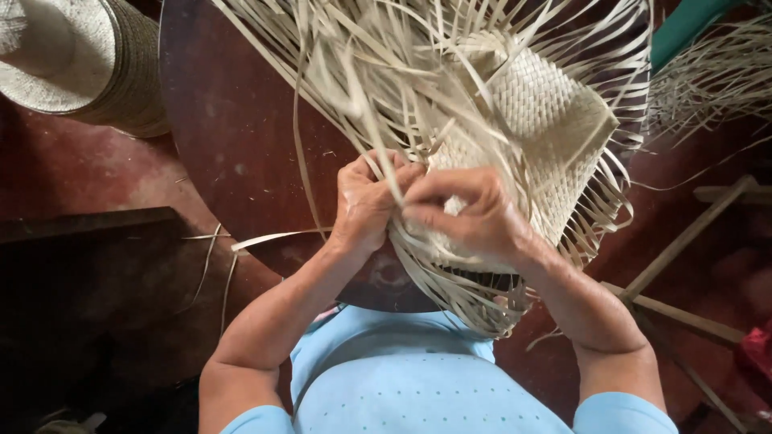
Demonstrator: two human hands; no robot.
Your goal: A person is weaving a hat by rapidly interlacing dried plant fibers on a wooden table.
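Observation:
A half-woven piece of pale straw (547, 120) lies on a dark round table (233, 137), with many loose strips fanning out from its edges. My left hand (366, 201) pinches a few strips at the near edge of the weave. My right hand (474, 217) rests on the woven part right beside it, fingers closed on strips too. The two hands touch each other at the fingertips. Loose strips (474, 309) hang over the table's near edge toward my light blue shirt.
A stack of finished woven straw hats (88, 60) stands on the red floor at top left. More loose straw (716, 76) lies at top right. Wooden sticks (683, 241) lean at the right. A dark bench (88, 241) sits at the left.

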